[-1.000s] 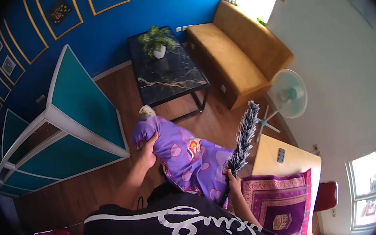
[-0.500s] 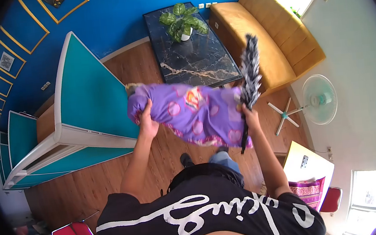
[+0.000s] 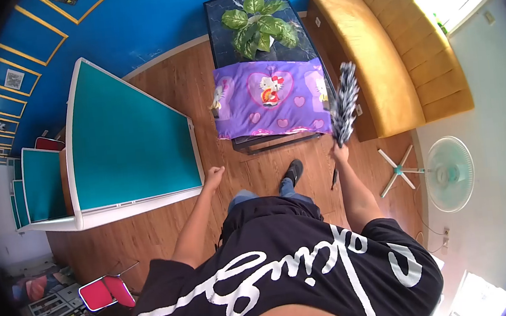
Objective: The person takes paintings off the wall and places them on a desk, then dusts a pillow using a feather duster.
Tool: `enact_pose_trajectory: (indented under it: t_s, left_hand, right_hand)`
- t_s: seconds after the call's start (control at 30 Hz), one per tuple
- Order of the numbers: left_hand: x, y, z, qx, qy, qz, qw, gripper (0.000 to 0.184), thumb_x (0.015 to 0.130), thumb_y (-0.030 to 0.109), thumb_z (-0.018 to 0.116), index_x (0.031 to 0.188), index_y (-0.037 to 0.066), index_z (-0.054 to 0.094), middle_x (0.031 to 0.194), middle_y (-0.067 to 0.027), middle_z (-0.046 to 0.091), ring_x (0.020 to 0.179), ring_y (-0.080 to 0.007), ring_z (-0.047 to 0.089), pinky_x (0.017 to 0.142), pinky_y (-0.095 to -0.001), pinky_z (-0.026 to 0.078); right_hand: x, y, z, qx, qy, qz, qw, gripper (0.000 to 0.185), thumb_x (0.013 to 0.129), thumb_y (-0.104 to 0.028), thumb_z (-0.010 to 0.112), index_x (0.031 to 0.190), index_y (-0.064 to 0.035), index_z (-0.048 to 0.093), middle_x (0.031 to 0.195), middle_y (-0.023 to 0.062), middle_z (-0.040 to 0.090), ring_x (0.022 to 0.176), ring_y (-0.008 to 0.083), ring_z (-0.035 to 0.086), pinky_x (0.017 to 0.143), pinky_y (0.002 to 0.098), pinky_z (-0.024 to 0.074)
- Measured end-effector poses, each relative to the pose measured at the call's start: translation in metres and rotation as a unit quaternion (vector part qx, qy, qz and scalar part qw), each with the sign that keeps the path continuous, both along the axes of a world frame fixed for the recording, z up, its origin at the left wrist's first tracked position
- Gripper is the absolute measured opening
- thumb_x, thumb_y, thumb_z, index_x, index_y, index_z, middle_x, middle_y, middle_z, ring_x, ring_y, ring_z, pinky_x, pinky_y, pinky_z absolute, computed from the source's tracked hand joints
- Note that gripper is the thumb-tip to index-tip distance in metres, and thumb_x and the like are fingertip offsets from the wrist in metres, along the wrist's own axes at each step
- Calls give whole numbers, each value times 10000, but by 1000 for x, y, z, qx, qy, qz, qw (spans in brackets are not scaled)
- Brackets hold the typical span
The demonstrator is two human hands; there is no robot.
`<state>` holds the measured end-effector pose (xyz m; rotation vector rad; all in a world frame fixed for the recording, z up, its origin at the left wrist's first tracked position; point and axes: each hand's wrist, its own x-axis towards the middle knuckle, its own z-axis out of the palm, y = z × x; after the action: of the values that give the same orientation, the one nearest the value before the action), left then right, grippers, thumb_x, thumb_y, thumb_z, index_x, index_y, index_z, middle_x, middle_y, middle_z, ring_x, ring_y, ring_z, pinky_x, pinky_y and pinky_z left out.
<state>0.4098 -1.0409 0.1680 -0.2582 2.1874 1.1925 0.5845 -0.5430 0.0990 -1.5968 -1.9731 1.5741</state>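
Observation:
A purple pillow (image 3: 271, 98) with cartoon cats and pink hearts lies across the front end of the black marble-topped table (image 3: 224, 45). My right hand (image 3: 340, 153) is closed on the handle of a fluffy black-and-grey duster (image 3: 345, 103), which points upward beside the pillow's right end. Away from the pillow, below its left end, my left hand (image 3: 214, 176) is closed over the floor; nothing can be seen in it. On the table behind the pillow, a leafy plant (image 3: 258, 26) stands in a pot.
A yellow sofa (image 3: 371, 55) runs along the table's right side. At the right, a standing fan (image 3: 449, 174) has its base on the wooden floor (image 3: 255, 176). A teal partition (image 3: 129, 139) stands at the left. Red chair (image 3: 106, 293) at lower left.
The pillow has moved from my hands onto the table's front end. My left hand has let go of it. The duster remains in my right hand, and the table appears nearer.

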Motion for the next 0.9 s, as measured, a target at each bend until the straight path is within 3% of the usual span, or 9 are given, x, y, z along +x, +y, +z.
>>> enact_pose_trajectory:
  t_s: [0.1,0.2,0.37,0.53,0.6,0.7,0.83,0.87,0.9]
  left_hand:
    - [6,-3,15,-129,27,-19,991,371,862,387,649,950,28,677,941,-129,698,914,-231,656,793,-343,494]
    - [-7,-9,-14,-111,9,-16,994,378,855,391,656,949,26,675,912,-119,699,892,-235,658,791,-343,496]
    - [-84,15,-63,-69,42,-101,992,364,851,384,661,912,24,655,874,-137,688,863,-254,658,768,-358,500]
    - [-197,84,-99,20,130,-237,963,347,849,350,663,961,23,630,862,-162,660,871,-307,645,776,-406,497]
    - [-230,123,-83,-33,215,-305,927,411,825,349,685,1057,21,602,1006,-183,639,990,-334,611,865,-413,477]
    - [-270,163,-87,-43,232,-373,897,625,801,372,708,1287,46,492,1320,-202,499,1220,-361,486,989,-431,422]
    - [-298,190,-111,-156,269,-467,828,966,717,398,786,1485,187,241,1564,-88,148,1426,-349,171,1030,-678,268]
    - [-293,195,-128,-168,250,-477,826,1054,685,397,814,1510,236,179,1594,-38,54,1457,-340,74,1002,-774,206]
    - [-287,202,-132,-188,230,-469,832,1067,665,379,830,1505,255,186,1591,-21,60,1460,-325,63,967,-809,183]
  right_hand:
    - [45,-45,-2,-139,-35,-37,989,442,888,-427,601,672,-44,557,532,97,579,443,221,617,389,331,487]
    - [87,-82,-21,-65,-163,-16,984,476,873,-476,602,740,-20,606,565,96,582,482,248,626,429,380,493]
    - [55,-90,12,-131,-73,-142,978,449,870,-469,633,665,-85,521,463,17,436,343,167,443,339,322,344]
    - [-63,-50,232,-18,227,-229,946,404,961,-452,528,754,-106,543,518,-56,381,413,47,336,402,224,234]
    - [-89,-37,306,22,389,-211,896,354,992,-382,498,870,-52,534,529,-53,306,431,55,256,420,245,212]
    - [-123,-34,366,128,431,-156,879,456,1039,-338,371,635,-138,299,510,-32,215,448,90,212,456,271,212]
    - [-145,-38,267,132,466,-145,863,475,1042,-324,304,618,-119,361,515,3,303,498,138,293,535,317,298]
    - [-139,-46,160,269,227,-222,909,445,1023,-312,370,639,-104,455,533,-1,405,508,108,377,535,264,343]
    - [-123,-66,80,205,116,-150,960,536,1014,-457,308,719,-58,511,620,56,540,629,189,520,675,360,451]
